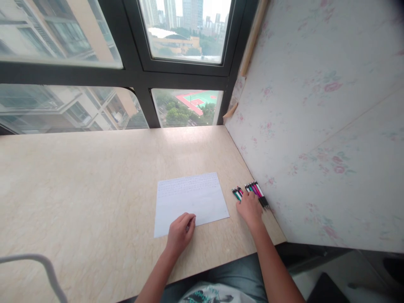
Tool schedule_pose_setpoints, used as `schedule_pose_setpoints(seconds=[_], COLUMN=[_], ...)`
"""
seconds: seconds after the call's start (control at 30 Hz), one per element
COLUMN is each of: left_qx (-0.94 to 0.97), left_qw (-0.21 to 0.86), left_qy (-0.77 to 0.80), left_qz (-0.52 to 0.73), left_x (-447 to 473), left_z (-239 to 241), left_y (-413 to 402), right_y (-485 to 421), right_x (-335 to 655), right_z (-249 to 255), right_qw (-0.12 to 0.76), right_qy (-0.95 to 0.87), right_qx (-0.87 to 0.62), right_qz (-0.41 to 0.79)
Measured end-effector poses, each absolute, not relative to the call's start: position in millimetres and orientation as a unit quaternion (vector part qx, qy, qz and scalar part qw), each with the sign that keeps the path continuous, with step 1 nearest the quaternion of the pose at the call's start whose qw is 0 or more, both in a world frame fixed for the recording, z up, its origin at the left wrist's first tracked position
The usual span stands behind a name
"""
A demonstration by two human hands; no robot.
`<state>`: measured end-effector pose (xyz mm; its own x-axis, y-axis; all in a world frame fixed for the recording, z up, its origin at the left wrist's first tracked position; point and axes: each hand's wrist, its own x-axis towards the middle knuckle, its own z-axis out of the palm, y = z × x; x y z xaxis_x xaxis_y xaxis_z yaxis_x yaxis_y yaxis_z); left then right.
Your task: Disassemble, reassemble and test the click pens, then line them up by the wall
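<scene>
A white sheet of paper [192, 202] lies on the light, stone-patterned surface, with lines of handwriting across its upper part. My left hand [182, 230] rests on its lower edge, fingers curled in and nothing visible in them. To the right of the sheet, my right hand [250, 208] is over a row of pens [259, 191] with black grips and pink, purple, white and green barrels. Its fingertips are closed together on a pen among them, and the hand covers part of the row. A few more pens [236, 193] lie just left of these fingers.
A flower-patterned wall [315, 126] bounds the surface on the right, close to the pens. Dark-framed windows [186, 78] stand along the back. A grey cable or tube [47, 267] curves over the front left. The surface's front edge [217, 267] runs by my lap.
</scene>
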<state>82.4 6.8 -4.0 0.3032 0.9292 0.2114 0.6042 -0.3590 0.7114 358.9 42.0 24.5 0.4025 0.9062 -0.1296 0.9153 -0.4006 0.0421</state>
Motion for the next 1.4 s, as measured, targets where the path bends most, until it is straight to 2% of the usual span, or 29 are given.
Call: schedule_pose_setpoints(seconds=[0.23,0.37,0.47,0.53,0.63,0.73,0.87,1.07,1.17,1.33,1.4], left_qx=[0.752,0.716,0.625,0.509,0.301,0.156,0.041,0.011,0.012,0.021,0.036], left_qw=[0.268,0.322,0.436,0.569,0.743,0.823,0.814,0.789,0.789,0.775,0.773], left_qy=[0.504,0.502,0.507,0.49,0.413,0.348,0.362,0.379,0.397,0.429,0.43], left_qz=[0.331,0.362,0.401,0.42,0.432,0.422,0.453,0.483,0.469,0.464,0.465], left_x=[82.6,92.4,110.8,126.3,147.1,158.7,159.9,154.8,150.2,129.4,116.4], left_z=[0.3,11.0,20.8,27.2,34.5,35.4,25.6,15.6,17.8,22.7,25.4], left_y=[5.4,1.1,-6.1,-12.5,-22.8,-30.0,-30.5,-22.1,-20.3,-21.0,-20.3], right_y=[48.4,48.4,41.7,33.3,17.3,3.3,-7.3,-7.7,1.2,9.8,10.1], right_x=[360.1,364.3,357.9,343.4,307.3,267.3,236.2,250.6,285.1,369.8,396.3], right_z=[23.1,30.8,40.9,49.1,61.3,70.2,76.7,82.7,78.5,58.3,47.6], right_qw=[0.05,0.04,0.036,0.022,-0.049,-0.048,-0.029,-0.095,-0.115,0.028,0.056], right_qy=[0.529,0.541,0.571,0.602,0.662,0.694,0.685,0.725,0.686,0.572,0.543], right_qx=[0.842,0.829,0.802,0.772,0.687,0.664,0.694,0.619,0.666,0.819,0.838], right_qz=[-0.089,-0.137,-0.171,-0.203,-0.294,-0.274,-0.221,-0.287,-0.268,-0.042,0.013])
